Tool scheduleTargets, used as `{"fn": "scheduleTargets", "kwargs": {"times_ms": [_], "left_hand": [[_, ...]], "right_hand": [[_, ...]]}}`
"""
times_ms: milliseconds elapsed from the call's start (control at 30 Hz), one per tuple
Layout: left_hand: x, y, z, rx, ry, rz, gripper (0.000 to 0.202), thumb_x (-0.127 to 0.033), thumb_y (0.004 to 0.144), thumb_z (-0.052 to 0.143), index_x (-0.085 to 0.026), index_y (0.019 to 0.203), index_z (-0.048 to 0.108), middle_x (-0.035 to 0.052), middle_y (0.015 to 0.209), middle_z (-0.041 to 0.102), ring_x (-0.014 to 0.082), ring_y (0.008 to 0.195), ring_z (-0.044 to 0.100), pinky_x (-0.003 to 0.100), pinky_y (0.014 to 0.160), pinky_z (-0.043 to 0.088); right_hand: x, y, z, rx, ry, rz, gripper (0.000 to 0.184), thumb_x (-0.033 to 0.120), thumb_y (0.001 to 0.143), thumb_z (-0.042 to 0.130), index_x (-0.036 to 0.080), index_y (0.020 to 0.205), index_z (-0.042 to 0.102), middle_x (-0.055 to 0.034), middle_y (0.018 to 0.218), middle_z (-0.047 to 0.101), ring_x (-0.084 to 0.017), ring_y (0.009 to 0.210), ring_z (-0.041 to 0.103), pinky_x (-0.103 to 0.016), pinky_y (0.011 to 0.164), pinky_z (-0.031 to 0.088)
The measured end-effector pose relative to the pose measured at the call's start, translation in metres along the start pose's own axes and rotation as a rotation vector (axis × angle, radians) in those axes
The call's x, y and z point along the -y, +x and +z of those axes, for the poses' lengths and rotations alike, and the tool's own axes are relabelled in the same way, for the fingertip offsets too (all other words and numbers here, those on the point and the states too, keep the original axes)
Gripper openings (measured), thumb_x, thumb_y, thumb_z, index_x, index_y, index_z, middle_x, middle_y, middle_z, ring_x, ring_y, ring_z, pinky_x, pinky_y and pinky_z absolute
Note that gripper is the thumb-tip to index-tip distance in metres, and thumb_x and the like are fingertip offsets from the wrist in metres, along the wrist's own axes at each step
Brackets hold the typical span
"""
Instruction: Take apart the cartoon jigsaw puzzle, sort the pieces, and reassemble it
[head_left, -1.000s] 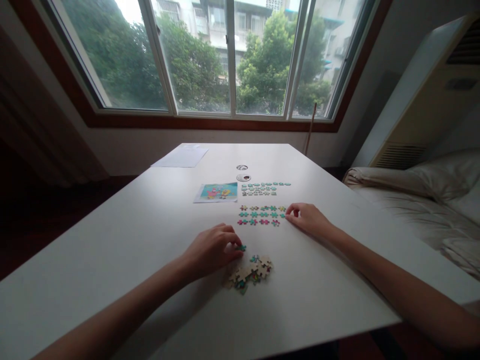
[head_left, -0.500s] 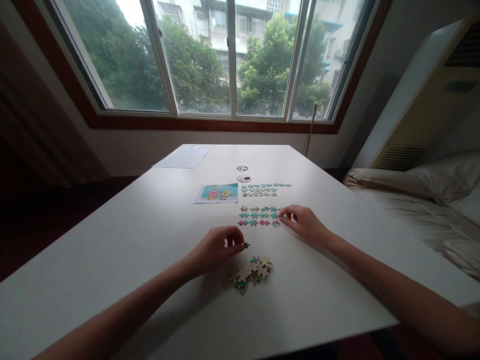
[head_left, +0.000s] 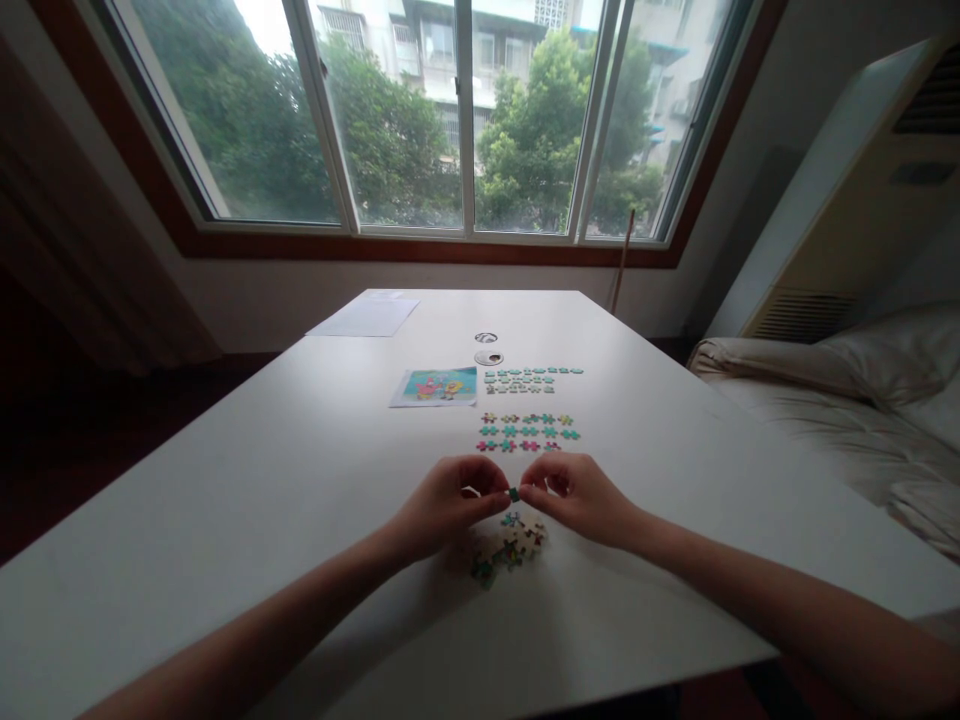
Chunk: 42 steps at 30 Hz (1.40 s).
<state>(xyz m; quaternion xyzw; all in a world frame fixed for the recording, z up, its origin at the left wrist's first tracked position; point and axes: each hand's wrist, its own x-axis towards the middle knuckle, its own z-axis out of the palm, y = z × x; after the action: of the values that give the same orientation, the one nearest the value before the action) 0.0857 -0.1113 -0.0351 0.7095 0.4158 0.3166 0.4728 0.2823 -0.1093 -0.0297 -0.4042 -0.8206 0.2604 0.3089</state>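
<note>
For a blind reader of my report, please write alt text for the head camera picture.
Over a white table, the left hand and the right hand together pinch one green puzzle piece between their fingertips. A loose pile of pieces lies close by, nearer the person; sorted rows of pieces and a colourful picture lie farther away, toward a large window.

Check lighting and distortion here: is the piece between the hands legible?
Head view: backlight from the window leaves the walls dark, the table evenly lit, no glare; head view: wide-angle bowing at the edges; head view: the puzzle piece pinched between left hand and right hand is only a tiny teal speck.
</note>
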Motion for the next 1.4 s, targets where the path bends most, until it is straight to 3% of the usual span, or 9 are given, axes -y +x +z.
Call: {"fn": "scheduleTargets", "kwargs": {"times_ms": [167,333,500,633,867,1000,1167,1400], "left_hand": [[0.005,0.001,-0.016,-0.088,0.189,0.071,0.019,-0.03,0.073,0.058,-0.014,0.085,0.058,0.0004,0.07,0.059,0.0113,0.065,0.055,0.022,0.058,0.045],[0.01,0.002,-0.032,-0.032,0.436,0.108,0.012,-0.023,0.075,0.052,-0.014,0.075,0.06,-0.0002,0.065,0.059,0.0093,0.058,0.052,0.02,0.054,0.04],[0.009,0.0,-0.032,0.066,0.515,0.115,0.01,-0.02,0.073,0.053,-0.016,0.073,0.062,-0.002,0.061,0.057,0.0084,0.055,0.049,0.019,0.053,0.038],[0.005,-0.003,-0.029,0.148,0.533,0.105,0.012,-0.021,0.074,0.052,-0.016,0.074,0.063,-0.0014,0.062,0.057,0.0094,0.056,0.049,0.019,0.054,0.038],[-0.01,-0.015,-0.018,0.268,0.628,0.156,0.02,-0.036,0.074,0.059,-0.018,0.083,0.062,0.0025,0.077,0.058,0.0143,0.069,0.052,0.023,0.063,0.039],[-0.016,-0.02,-0.01,0.267,0.736,0.118,0.026,-0.041,0.067,0.065,-0.019,0.078,0.059,0.0021,0.081,0.055,0.016,0.072,0.05,0.024,0.062,0.038],[-0.02,-0.021,-0.007,0.29,0.757,0.109,0.018,-0.032,0.067,0.064,-0.019,0.076,0.057,0.0015,0.081,0.054,0.0153,0.072,0.049,0.022,0.06,0.037],[-0.014,-0.02,-0.006,0.261,0.712,0.196,0.008,-0.021,0.074,0.053,-0.018,0.077,0.059,0.0017,0.077,0.056,0.0147,0.072,0.05,0.023,0.064,0.038]], "right_hand": [[-0.02,0.008,-0.015,-0.218,0.098,0.129,0.027,0.041,0.077,0.053,0.015,0.073,0.061,-0.0001,0.06,0.054,-0.009,0.053,0.041,-0.021,0.049,0.033],[-0.043,0.014,-0.031,-0.373,0.156,0.182,0.034,0.046,0.075,0.053,0.013,0.073,0.06,-0.0019,0.063,0.056,-0.01,0.055,0.046,-0.023,0.051,0.037],[-0.056,0.019,-0.045,-0.33,-0.037,0.206,0.034,0.046,0.074,0.051,0.014,0.072,0.062,-0.0017,0.06,0.058,-0.01,0.051,0.045,-0.023,0.049,0.035],[-0.078,0.023,-0.063,-0.28,-0.283,0.314,0.028,0.041,0.072,0.052,0.016,0.068,0.064,-0.0025,0.062,0.062,-0.012,0.053,0.05,-0.024,0.053,0.036],[-0.115,0.022,-0.075,-0.116,-0.376,0.475,0.026,0.038,0.071,0.052,0.016,0.071,0.066,-0.0045,0.069,0.066,-0.016,0.065,0.057,-0.024,0.058,0.037],[-0.117,0.022,-0.074,-0.133,-0.472,0.428,0.026,0.038,0.072,0.052,0.017,0.078,0.066,-0.0045,0.072,0.065,-0.015,0.063,0.056,-0.024,0.057,0.036],[-0.113,0.022,-0.07,-0.109,-0.461,0.312,0.024,0.037,0.074,0.051,0.019,0.084,0.065,-0.002,0.071,0.064,-0.013,0.062,0.055,-0.023,0.059,0.037],[-0.113,0.021,-0.068,-0.112,-0.46,0.269,0.021,0.032,0.075,0.051,0.019,0.084,0.066,-0.0024,0.071,0.064,-0.013,0.062,0.054,-0.023,0.06,0.037]]}}
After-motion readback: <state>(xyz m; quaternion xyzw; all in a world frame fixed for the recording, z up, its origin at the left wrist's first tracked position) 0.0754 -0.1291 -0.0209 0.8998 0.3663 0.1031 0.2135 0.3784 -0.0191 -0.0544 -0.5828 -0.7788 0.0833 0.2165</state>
